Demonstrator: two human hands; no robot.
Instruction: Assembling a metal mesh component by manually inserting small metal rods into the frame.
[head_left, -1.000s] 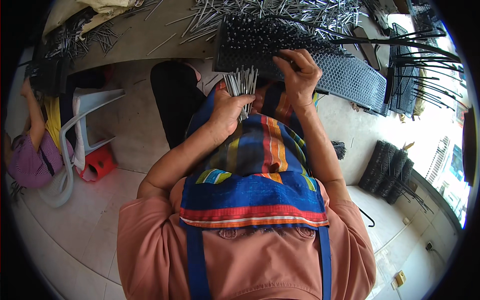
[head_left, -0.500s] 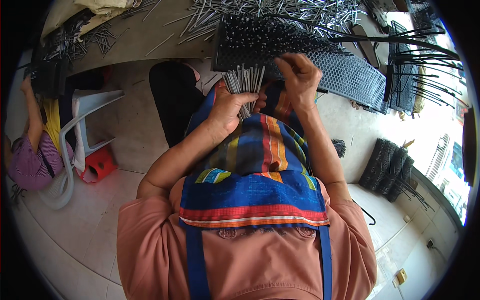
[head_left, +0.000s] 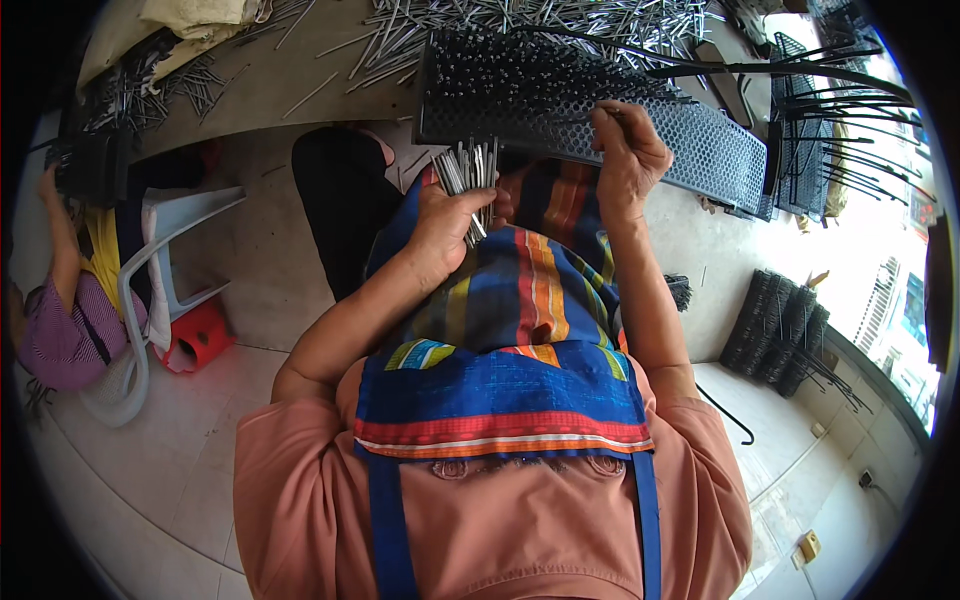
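My left hand [head_left: 447, 228] grips a bundle of thin metal pins [head_left: 472, 176], their tips pointing up toward the table edge. My right hand [head_left: 627, 150] is raised against the front edge of a black perforated plate [head_left: 560, 105] studded with pins, its fingers pinched on a single pin at the plate's surface. The plate lies on a work table [head_left: 300, 85] just beyond my lap, which is covered by a striped multicoloured apron [head_left: 510, 330].
Loose metal pins [head_left: 520, 20] are heaped on the table behind the plate. More black pin plates [head_left: 810, 110] stand at the right, and others [head_left: 780, 335] lean on the floor. At the left another person [head_left: 60, 300] sits by a white plastic chair [head_left: 150, 290] and a red stool [head_left: 198, 335].
My right hand has moved from the middle of the plate's front edge to the right and up. My left hand with the bundle has stayed nearly in place.
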